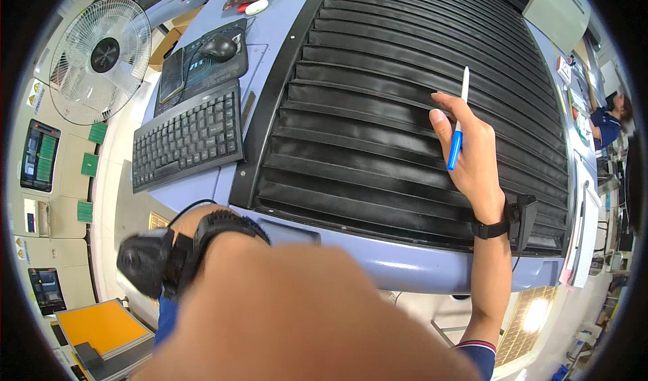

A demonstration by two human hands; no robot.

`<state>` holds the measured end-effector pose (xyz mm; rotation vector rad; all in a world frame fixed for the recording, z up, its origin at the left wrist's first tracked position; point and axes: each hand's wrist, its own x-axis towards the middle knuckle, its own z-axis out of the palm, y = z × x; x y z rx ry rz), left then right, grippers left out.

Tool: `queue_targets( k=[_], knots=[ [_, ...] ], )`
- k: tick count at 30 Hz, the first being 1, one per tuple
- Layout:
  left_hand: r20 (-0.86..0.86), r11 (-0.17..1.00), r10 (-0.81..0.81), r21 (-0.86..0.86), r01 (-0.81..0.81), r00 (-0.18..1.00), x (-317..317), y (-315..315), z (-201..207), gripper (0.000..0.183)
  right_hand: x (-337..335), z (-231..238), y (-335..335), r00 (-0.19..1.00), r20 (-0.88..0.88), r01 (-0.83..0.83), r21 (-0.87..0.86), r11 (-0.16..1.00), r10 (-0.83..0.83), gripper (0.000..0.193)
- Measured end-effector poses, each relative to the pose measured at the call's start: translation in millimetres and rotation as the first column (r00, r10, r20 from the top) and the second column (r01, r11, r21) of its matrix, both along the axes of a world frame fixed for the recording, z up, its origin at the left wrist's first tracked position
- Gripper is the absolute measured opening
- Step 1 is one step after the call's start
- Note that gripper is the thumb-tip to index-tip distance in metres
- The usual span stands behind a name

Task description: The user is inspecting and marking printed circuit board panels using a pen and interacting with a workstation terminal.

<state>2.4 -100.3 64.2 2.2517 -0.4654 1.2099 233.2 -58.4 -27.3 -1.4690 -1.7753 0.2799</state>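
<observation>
My right hand (477, 158) reaches out over a black pleated cover (364, 145) on a machine. A slim marker pen (455, 153) with a white barrel and a blue end is held in it, between thumb and fingers. The pen's white end points away from me and the blue end lies toward my palm. My left hand (290, 313) is very close to the camera and blurred, filling the lower middle; its fingers cannot be made out. Each wrist wears a black strap with a small device.
Left of the cover lie a black keyboard (192, 134), a mouse (218, 46) on a dark pad and a phone (171, 77). Beyond them stands a round fan (101, 60). A pale blue machine edge (418, 265) runs along the front. Another person (606, 124) is at far right.
</observation>
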Motion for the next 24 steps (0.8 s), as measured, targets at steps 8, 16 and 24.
queue_targets(
  k=[8, 16, 24],
  knots=[
    [0.03, 1.0, -0.01, -0.004, 0.01, 1.0, -2, -9, -4, 0.024, 0, -6, 1, 0.999, 0.041, 0.009, 0.046, 0.999, -0.011, 0.026],
    [0.048, 1.0, 0.014, 0.003, -0.014, 0.999, -6, -8, -3, 0.024, 4, -6, 1, 0.998, 0.065, 0.016, 0.077, 0.997, -0.021, 0.026],
    [0.041, 0.999, 0.032, 0.028, -0.033, 0.999, 12, -3, -10, 0.023, 2, -6, 3, 0.998, 0.065, -0.021, 0.126, 0.992, 0.013, 0.025]
  ],
)
